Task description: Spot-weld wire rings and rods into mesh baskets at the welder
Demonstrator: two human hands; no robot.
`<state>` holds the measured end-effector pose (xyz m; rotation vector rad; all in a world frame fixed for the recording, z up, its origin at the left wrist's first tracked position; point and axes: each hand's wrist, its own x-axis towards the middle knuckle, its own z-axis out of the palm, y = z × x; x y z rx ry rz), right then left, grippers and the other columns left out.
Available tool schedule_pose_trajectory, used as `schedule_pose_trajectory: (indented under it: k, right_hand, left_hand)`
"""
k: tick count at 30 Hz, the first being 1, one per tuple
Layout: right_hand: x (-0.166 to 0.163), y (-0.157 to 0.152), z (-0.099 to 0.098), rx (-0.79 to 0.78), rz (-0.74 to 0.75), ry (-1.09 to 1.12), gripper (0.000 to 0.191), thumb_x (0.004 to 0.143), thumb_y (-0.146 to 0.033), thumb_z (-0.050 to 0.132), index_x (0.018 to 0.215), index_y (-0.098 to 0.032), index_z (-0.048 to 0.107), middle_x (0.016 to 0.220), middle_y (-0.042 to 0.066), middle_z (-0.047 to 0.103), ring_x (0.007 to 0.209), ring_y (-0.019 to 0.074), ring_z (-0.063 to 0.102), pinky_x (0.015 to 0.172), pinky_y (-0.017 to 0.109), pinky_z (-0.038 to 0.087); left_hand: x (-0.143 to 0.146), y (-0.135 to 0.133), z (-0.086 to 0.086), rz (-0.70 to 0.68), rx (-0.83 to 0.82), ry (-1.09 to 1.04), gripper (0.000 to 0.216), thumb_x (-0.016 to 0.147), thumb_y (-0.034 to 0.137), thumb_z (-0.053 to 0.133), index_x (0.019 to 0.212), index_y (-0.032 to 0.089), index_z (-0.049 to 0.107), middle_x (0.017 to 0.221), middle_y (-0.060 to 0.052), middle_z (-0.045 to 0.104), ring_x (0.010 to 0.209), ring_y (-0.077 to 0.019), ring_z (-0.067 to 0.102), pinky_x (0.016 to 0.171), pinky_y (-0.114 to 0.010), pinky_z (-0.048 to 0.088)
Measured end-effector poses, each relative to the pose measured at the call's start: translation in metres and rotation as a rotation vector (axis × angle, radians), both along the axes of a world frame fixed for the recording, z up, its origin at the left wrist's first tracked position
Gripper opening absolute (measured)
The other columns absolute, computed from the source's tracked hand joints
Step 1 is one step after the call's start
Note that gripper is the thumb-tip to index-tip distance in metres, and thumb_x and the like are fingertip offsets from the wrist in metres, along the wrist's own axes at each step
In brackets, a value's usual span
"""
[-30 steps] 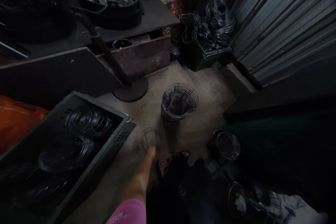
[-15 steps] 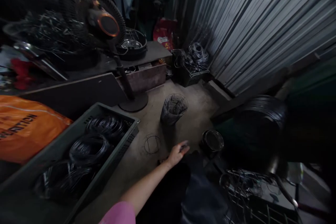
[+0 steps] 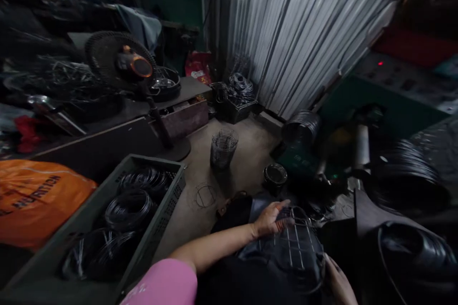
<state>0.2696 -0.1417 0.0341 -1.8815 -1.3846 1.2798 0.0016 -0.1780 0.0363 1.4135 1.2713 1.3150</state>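
Grey-green plastic crate (image 3: pixel 168 209) walls in the left side of my view as the left hand (image 3: pixel 268 221) and right hand (image 3: pixel 339 279), both bare, work a wire rack (image 3: pixel 296 243) low over the dark-clothed lap (image 3: pixel 246 267), right of centre on my head-camera feed. The left hand, reached by an arm in a pink sleeve (image 3: pixel 164 279), is closed on the rack's far left edge, its fingers blurred over the wires. The right hand lies against the near right edge, thumb side showing; its fingers are hidden, and I cannot tell how firmly it closes. For moving, I see bare concrete floor (image 3: pixel 252 145) beyond the knees, bounded by the crate at left, the corrugated metal wall (image 3: pixel 265 33) at the back and a round container (image 3: pixel 275 174) at right. A wire ring (image 3: pixel 205 196) lies flat beside the crate, and an upright wire basket (image 3: pixel 223 150) stands farther out on that floor. Room is tighter to the right, where a dark board (image 3: pixel 375 217) edges in near the right hand. The rack's long axis runs from the lap outward, one rounded end pointing away toward the round container, the near end angled slightly right; its long wires follow that line, with crosswires spanning its width.
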Motion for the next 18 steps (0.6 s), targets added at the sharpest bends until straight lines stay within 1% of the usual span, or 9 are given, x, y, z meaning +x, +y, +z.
schedule_pose_trajectory:
  k: [2,3,5,7,9,11,13,16,18]
  right_hand:
    - [0.002,0.001,0.003,0.081,0.010,-0.063,0.040,0.054,-0.058,0.058,0.074,-0.024,0.064,0.082,0.007,0.071,0.097,0.0317,0.064,0.075,0.036,0.054]
    - [0.004,0.001,0.005,0.133,0.022,-0.082,0.039,0.054,-0.057,0.058,0.072,-0.023,0.065,0.082,0.008,0.071,0.098,0.0313,0.063,0.076,0.034,0.053]
    - [0.012,0.000,0.007,0.172,-0.015,-0.035,0.040,0.057,-0.056,0.057,0.075,-0.022,0.066,0.076,0.006,0.069,0.085,0.0270,0.065,0.067,0.031,0.052]
    - [0.021,-0.005,0.006,0.110,-0.115,0.139,0.043,0.060,-0.055,0.058,0.085,-0.021,0.067,0.062,0.000,0.062,0.057,0.0179,0.060,0.049,0.027,0.046]
    - [0.030,-0.014,0.004,0.041,-0.228,0.362,0.046,0.058,-0.053,0.064,0.090,-0.020,0.066,0.052,-0.005,0.051,0.039,0.0097,0.044,0.039,0.023,0.037]
    - [0.039,-0.023,0.002,0.027,-0.299,0.550,0.047,0.056,-0.050,0.069,0.089,-0.017,0.066,0.052,-0.007,0.047,0.037,0.0061,0.038,0.039,0.021,0.033]
    - [0.048,-0.027,0.003,0.054,-0.348,0.626,0.046,0.054,-0.047,0.072,0.086,-0.014,0.067,0.051,-0.007,0.046,0.038,0.0049,0.036,0.039,0.019,0.032]
    - [0.071,-0.014,0.014,0.161,-0.451,0.522,0.047,0.057,-0.048,0.071,0.087,-0.013,0.068,0.046,-0.008,0.042,0.037,0.0053,0.033,0.037,0.019,0.027]
    - [0.095,0.003,0.027,0.341,-0.527,0.380,0.045,0.061,-0.048,0.067,0.089,-0.012,0.069,0.050,-0.004,0.053,0.044,0.0093,0.045,0.043,0.021,0.036]
  left_hand:
    - [0.005,0.001,-0.013,0.055,-0.096,0.043,0.070,0.074,0.048,0.061,0.134,0.017,0.041,0.125,-0.013,0.056,0.115,-0.0254,0.051,0.102,-0.042,0.036]
    - [0.008,0.002,-0.016,0.074,-0.129,0.070,0.069,0.072,0.045,0.064,0.131,0.017,0.044,0.124,-0.012,0.057,0.115,-0.0252,0.051,0.101,-0.041,0.037]
    - [0.012,0.006,-0.019,0.078,-0.163,0.124,0.061,0.067,0.038,0.068,0.123,0.017,0.053,0.122,-0.011,0.058,0.113,-0.0249,0.052,0.101,-0.039,0.038]
    - [0.017,0.011,-0.020,0.046,-0.183,0.160,0.055,0.067,0.035,0.068,0.117,0.017,0.057,0.115,-0.010,0.062,0.106,-0.0239,0.056,0.096,-0.037,0.042]
    - [0.024,0.015,-0.021,0.009,-0.210,0.167,0.057,0.070,0.036,0.064,0.122,0.015,0.053,0.103,-0.009,0.066,0.093,-0.0217,0.060,0.087,-0.035,0.047]
    - [0.030,0.018,-0.024,0.010,-0.238,0.131,0.063,0.072,0.037,0.060,0.127,0.011,0.046,0.087,-0.006,0.067,0.080,-0.0188,0.061,0.078,-0.032,0.048]
    - [0.034,0.022,-0.025,0.008,-0.233,0.072,0.063,0.072,0.041,0.059,0.127,0.010,0.047,0.074,-0.002,0.064,0.072,-0.0163,0.059,0.074,-0.029,0.047]
    - [0.039,0.034,-0.024,0.015,-0.182,0.022,0.072,0.071,0.049,0.059,0.130,0.012,0.043,0.069,0.001,0.062,0.070,-0.0157,0.059,0.075,-0.029,0.047]
    - [0.045,0.039,-0.025,0.052,-0.195,0.033,0.080,0.068,0.055,0.060,0.133,0.012,0.039,0.070,0.002,0.063,0.073,-0.0168,0.061,0.077,-0.029,0.047]
